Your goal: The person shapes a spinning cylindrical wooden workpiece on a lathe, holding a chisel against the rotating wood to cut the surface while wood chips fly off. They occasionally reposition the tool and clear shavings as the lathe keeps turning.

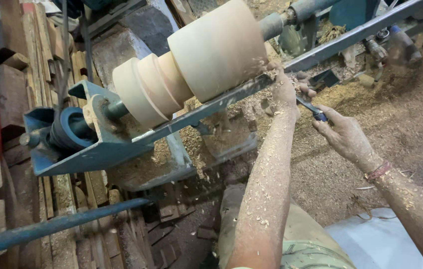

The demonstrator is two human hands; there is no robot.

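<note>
A pale, stepped wooden workpiece (196,65) is mounted on a blue lathe (97,144), its wide drum end to the right. My left hand (285,88) grips the front of a blue-handled chisel (312,108) against the metal tool rest bar (221,102), right by the drum's lower right edge. My right hand (343,135) holds the chisel's handle end, a little behind and to the right. Both forearms are coated in wood shavings. The chisel's cutting tip is hidden behind my left hand.
Sawdust (370,129) covers the floor on the right. Stacked wooden blocks and planks (2,99) fill the left side. A blue pipe (57,224) runs low across the left. Belt pulley (69,129) sits at the lathe's left end.
</note>
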